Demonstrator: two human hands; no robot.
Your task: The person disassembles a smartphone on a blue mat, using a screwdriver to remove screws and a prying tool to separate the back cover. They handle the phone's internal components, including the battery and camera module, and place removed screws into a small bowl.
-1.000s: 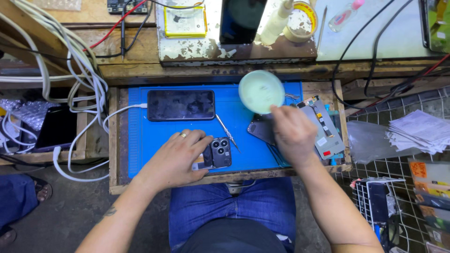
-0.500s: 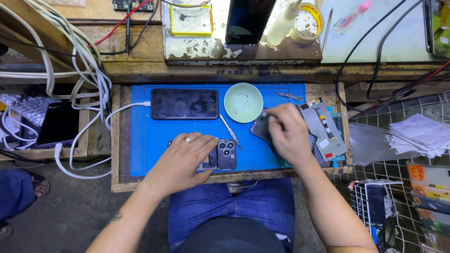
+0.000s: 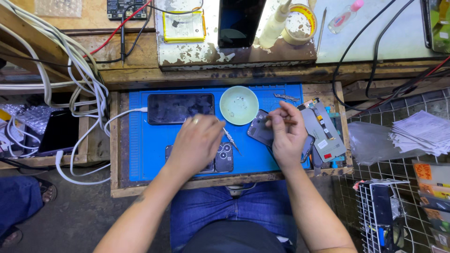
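Bare forearms, no sleeves in view; left hand (image 3: 197, 143) wears what may be a ring; blue jeans (image 3: 234, 206).

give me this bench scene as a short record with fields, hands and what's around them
setting: blue work mat on a wooden bench
left hand: over a dark phone back with camera cluster, fingertips at the tweezers
right hand: resting on an opened phone body, pinching a thin tool
dish: pale green round dish with tiny parts, between the hands
other phone: black phone, face up, white cable plugged in
right edge: grey phone panel
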